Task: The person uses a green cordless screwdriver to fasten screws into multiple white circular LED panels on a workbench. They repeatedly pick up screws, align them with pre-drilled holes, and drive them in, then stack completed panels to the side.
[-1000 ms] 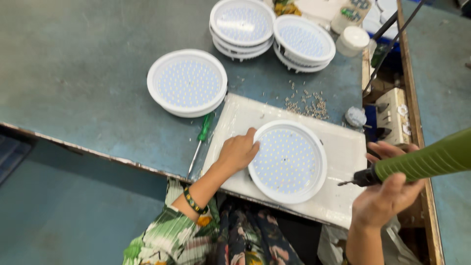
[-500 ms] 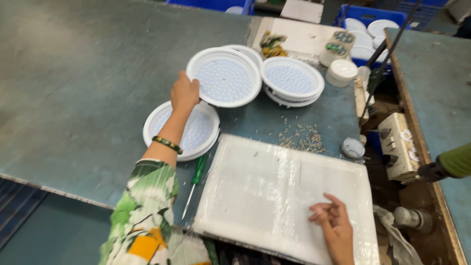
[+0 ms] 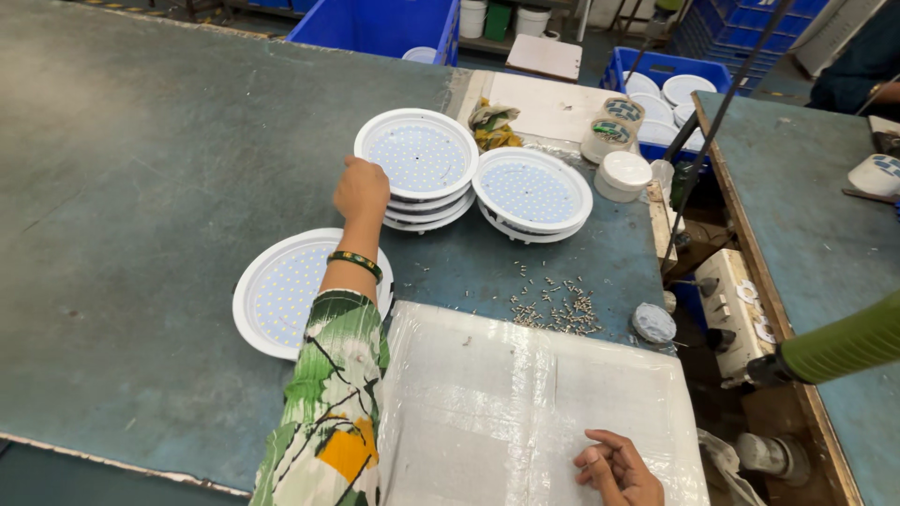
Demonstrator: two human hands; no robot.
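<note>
My left hand (image 3: 361,190) reaches across the bench and grips the near rim of the top round white LED light (image 3: 416,153) on a short stack. A second stack of the same lights (image 3: 532,192) stands just to its right. Another single light (image 3: 281,292) lies flat beside my left forearm, partly hidden by the patterned sleeve. My right hand (image 3: 614,471) rests on the near edge of a white board wrapped in plastic film (image 3: 525,403), fingers loosely curled and holding nothing.
Small loose screws (image 3: 555,307) lie scattered beyond the board. A green power screwdriver (image 3: 839,345) hangs at the right. White tubs (image 3: 623,175), tape rolls (image 3: 609,136), a blue crate with more lights (image 3: 667,67) and a second bench (image 3: 816,187) lie at the back right.
The light that lay on the board is now at the back stack with my left hand. My right hand let go of the green screwdriver and came down onto the bare board.
</note>
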